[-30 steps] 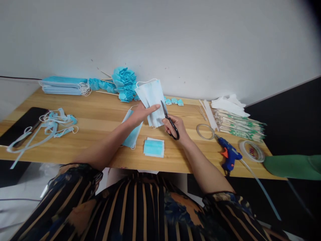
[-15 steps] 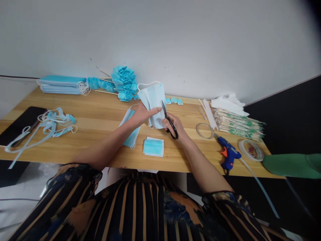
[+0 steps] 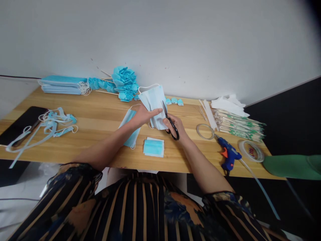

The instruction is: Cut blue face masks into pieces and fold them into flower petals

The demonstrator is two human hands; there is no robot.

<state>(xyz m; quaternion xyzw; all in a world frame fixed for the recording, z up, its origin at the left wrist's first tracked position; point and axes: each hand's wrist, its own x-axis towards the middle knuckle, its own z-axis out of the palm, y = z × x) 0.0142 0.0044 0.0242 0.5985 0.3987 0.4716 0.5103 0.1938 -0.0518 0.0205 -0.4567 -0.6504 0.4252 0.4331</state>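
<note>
Head cam: L hand (image 3: 145,115) pinches mask (image 3: 152,97), fingers hidden bhd; R hand (image 3: 178,126) grips scissors (image 3: 173,124), fingertips unclear.

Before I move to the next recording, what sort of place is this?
Probably an indoor craft workspace: a wooden table bears a blue glue gun and flower-like blue bunches, and the right hand holds black-handled scissors.

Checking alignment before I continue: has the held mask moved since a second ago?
Yes. The held mask has shifted slightly down and right in the view, judged against the blue flowers.
</note>
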